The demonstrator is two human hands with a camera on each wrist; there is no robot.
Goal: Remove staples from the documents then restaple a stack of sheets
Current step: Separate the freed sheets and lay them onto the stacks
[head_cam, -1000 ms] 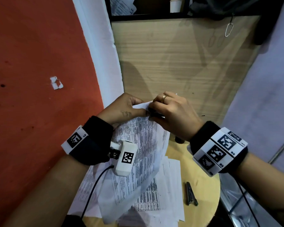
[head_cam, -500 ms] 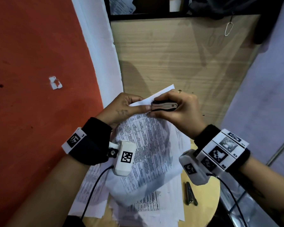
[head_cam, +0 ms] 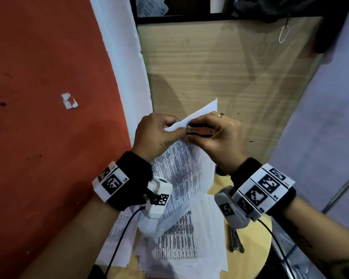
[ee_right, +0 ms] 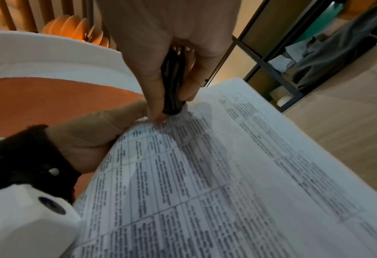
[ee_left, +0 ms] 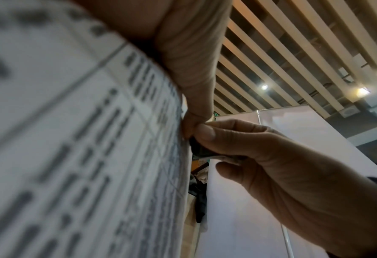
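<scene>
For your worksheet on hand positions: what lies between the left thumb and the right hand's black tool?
Only the document's corner, pinched by the left hand against the staple remover; the head view shows it.

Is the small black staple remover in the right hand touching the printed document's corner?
Touching: the right wrist view shows the black staple remover tip meeting the printed paper document.

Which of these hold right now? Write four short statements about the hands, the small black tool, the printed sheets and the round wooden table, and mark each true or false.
1. The right hand grips a small black staple remover at the corner of the held printed sheets. True.
2. The left hand lies flat on the round wooden table. False: it pinches the sheets' corner, raised above the table.
3. More loose printed pages lie on the table. True.
4. The metal stapler is in the left hand. False: it lies on the table.
</scene>
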